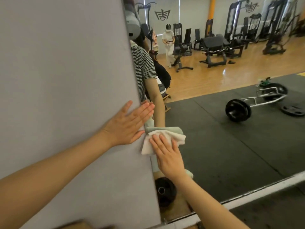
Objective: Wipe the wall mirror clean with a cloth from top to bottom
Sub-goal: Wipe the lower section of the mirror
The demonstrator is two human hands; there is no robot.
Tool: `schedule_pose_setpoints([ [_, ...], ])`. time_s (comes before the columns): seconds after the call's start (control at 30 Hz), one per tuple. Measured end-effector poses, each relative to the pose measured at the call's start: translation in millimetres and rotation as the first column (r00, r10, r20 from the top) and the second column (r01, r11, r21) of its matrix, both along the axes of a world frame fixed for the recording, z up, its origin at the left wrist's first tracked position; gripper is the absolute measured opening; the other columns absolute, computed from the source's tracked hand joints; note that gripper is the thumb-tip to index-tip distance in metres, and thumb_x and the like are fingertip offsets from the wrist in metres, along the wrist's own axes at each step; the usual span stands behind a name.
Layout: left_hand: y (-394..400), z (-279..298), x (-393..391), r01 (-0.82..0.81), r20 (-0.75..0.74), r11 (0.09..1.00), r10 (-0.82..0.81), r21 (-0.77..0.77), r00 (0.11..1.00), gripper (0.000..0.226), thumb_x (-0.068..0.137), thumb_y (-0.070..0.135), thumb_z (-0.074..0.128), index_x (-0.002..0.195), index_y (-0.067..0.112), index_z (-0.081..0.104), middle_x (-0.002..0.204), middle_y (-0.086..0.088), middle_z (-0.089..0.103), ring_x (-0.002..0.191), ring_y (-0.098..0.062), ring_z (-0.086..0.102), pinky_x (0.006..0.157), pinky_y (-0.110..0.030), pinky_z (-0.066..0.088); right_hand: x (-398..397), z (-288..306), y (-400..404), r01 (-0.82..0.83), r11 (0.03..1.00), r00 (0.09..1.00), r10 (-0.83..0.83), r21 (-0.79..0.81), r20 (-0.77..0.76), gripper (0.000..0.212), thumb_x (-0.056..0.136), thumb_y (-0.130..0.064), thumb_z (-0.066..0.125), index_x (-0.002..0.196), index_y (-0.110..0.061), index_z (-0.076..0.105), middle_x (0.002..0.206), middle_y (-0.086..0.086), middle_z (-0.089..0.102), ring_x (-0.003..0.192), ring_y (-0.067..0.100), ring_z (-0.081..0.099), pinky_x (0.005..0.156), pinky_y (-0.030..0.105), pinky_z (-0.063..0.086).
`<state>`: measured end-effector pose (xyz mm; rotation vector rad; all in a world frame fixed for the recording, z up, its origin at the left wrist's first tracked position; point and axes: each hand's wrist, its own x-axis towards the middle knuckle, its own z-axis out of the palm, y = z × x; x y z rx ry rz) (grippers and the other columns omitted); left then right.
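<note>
A: Where is the cloth (163, 141)?

B: Flat on the wall mirror (231, 113), at the mirror's left edge, one corner lapping onto the grey wall panel (66, 80) beside it.

A: And the hands?

B: The right hand (166, 156) presses the cloth against the glass with straight, spread fingers. The left hand (128, 123) lies flat on the panel just left of the mirror's edge (fingertips reaching that edge), holding nothing.

A: What shows in the mirror?

B: A barbell (257, 103) on dark matting.

I could read no words or numbers; only a dark emblem (162, 15), reflected in the mirror (231, 129), stood on the gym's far wall, illegible.
</note>
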<state>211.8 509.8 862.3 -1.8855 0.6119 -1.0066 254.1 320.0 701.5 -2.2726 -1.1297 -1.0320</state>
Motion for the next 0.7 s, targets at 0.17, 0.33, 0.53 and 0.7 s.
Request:
schedule_pose_setpoints([
  [0.17,-1,0,-1,-0.007,-0.001,1.000,0.007,-0.006,1.000,0.075,0.097,0.044,0.020,0.153,-0.001,-0.001,0.160,-0.019,-0.013,0.149,-0.030,-0.010,0.117,-0.054,-0.010,45,36,-55,0.285,0.940,0.958,-0.272,0.189,-0.089,0.059,0.094,-0.029,0.037,0.149,-0.013,0.023,0.150,0.009,0.035,0.138,0.026,0.026,0.109,0.053,0.011],
  [0.33,-2,0,-2,-0.019,0.004,1.000,0.019,0.009,1.000,0.077,0.096,0.045,0.021,0.152,-0.002,-0.001,0.160,-0.019,0.001,0.149,-0.032,-0.005,0.117,-0.055,-0.007,37,44,-20,0.331,0.796,0.921,-0.154,0.508,-0.359,0.061,0.103,-0.030,0.025,0.153,-0.016,-0.006,0.159,0.010,-0.002,0.149,0.026,-0.004,0.117,0.054,0.004],
  [0.53,-1,-1,-1,-0.003,-0.010,1.000,0.003,0.009,1.000,0.076,0.097,0.043,0.020,0.152,-0.002,-0.006,0.157,-0.011,0.013,0.145,-0.030,0.012,0.117,-0.054,-0.008,-24,-20,39,0.140,0.974,0.980,-0.110,0.180,-0.166,0.076,0.092,-0.024,0.036,0.155,-0.020,-0.006,0.159,0.009,0.005,0.149,0.024,-0.011,0.115,0.050,0.000],
  [0.7,-1,-1,0,0.017,0.001,1.000,-0.017,-0.012,1.000,0.073,0.097,0.039,0.023,0.152,-0.001,-0.005,0.156,-0.011,0.016,0.145,-0.030,0.007,0.117,-0.052,-0.007,-9,-36,12,0.037,0.998,0.999,-0.039,-0.059,-0.035,0.047,0.103,-0.028,0.025,0.150,-0.021,0.026,0.156,-0.001,0.016,0.148,0.021,0.005,0.113,0.048,0.010],
])
